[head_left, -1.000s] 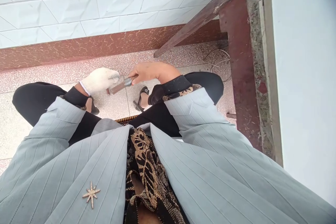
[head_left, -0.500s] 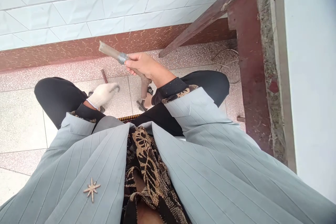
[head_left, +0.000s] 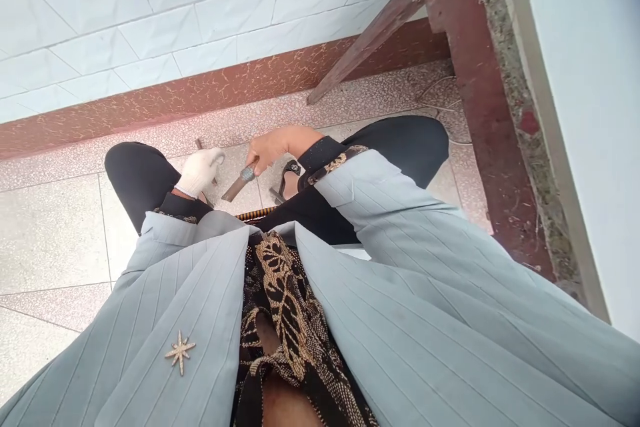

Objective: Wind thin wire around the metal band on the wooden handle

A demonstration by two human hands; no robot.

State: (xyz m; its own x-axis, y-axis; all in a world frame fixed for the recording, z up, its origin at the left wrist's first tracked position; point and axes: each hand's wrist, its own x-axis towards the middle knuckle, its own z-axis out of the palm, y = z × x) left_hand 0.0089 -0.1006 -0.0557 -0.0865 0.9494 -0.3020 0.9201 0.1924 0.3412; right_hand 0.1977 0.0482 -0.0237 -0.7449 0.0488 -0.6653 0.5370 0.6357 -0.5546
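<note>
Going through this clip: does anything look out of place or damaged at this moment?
Mainly the mismatch: the left hand is gloved, while the right hand, gripping a bound stick, is bare. Also, the grey strip along the red-brown panel looks rough and stained.

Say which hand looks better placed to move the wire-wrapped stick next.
Right, most likely: the bare right hand grips the wire-wrapped stick. The gloved left hand is apart from the stick, by a thin reddish-brown rod; whether it holds that rod is unclear.
</note>
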